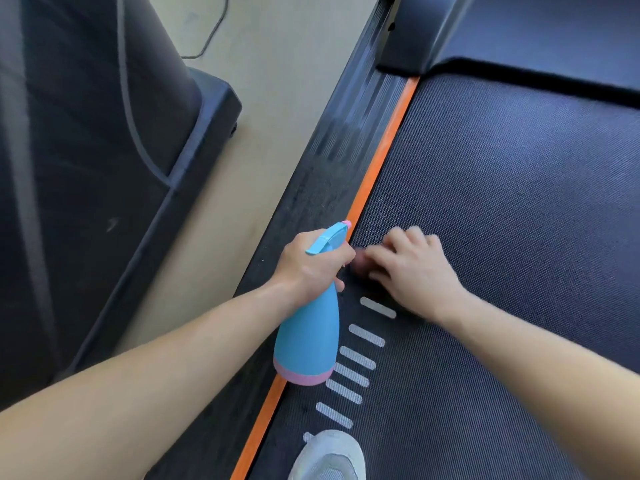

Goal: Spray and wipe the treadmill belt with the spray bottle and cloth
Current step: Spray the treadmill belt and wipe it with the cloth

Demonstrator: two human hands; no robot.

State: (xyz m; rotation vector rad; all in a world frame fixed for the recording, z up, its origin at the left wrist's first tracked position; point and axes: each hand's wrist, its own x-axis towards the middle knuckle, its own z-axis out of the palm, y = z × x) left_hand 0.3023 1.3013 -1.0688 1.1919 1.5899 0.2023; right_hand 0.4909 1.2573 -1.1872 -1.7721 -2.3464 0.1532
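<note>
Left grip (pixel 311 268) tight around blue spray bottle (pixel 308 341) neck; right grip (pixel 412 268) bent-fingered on treadmill belt (pixel 519 202), hold unclear.

Soft even daylight, faint shadows — motion blur smears upper-left edges.

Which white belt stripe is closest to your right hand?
The topmost stripe in the row, just under the right hand; the others trail back toward the shoe.

Smooth matt plastic spray bottle (pixel 308 337); finely woven, textured matt belt (pixel 502 209); ribbed side rail (pixel 349 133).
</note>
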